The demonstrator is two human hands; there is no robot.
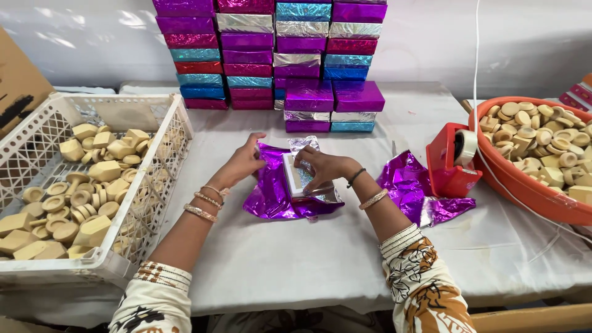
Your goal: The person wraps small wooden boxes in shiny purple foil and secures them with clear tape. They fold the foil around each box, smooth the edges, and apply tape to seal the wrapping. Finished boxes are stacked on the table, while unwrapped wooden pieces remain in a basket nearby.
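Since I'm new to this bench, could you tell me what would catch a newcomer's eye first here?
Most striking is the stack of shiny foil-wrapped boxes in purple, blue, silver and red at the back of the table. In the middle, the left hand and right hand press on a small box lying on a purple foil sheet. A white crate at left and an orange tub at right hold tan wooden pieces.

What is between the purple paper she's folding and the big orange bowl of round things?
In the head view, a second crumpled purple foil sheet and a red tape dispenser sit between the purple foil being folded and the orange tub.
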